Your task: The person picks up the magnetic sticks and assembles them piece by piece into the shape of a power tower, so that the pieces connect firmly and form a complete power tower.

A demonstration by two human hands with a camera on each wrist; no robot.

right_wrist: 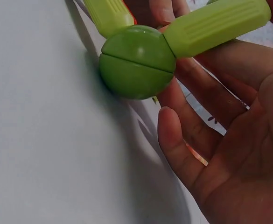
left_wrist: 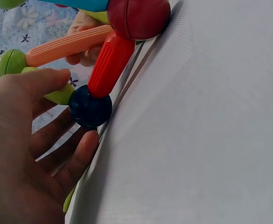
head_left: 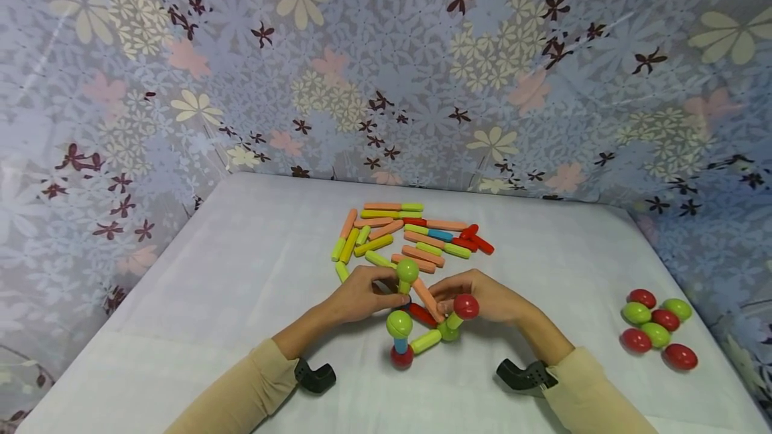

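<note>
A toy frame of sticks and balls stands between the hands. My left hand (head_left: 364, 298) holds the upright lime stick (left_wrist: 59, 96) that joins a dark blue ball (left_wrist: 90, 106) to a green ball (head_left: 407, 270). From that green ball an orange stick (head_left: 427, 299) slants down; my right hand (head_left: 480, 295) pinches its lower end. A red stick (head_left: 422, 315) leaves the blue ball at table level. A lower green ball (right_wrist: 137, 62) bears a lime upright (head_left: 455, 321) topped by a red ball (head_left: 466, 307). In front, a blue upright (head_left: 401, 346) carries another green ball (head_left: 399, 324).
Behind the hands lie loose sticks in orange, yellow, lime, red and blue, such as a yellow stick (head_left: 373, 245). Several loose red and green balls sit at the right, including a red ball (head_left: 679, 357). A floral cloth (head_left: 386, 65) hangs behind the white table (head_left: 241, 240).
</note>
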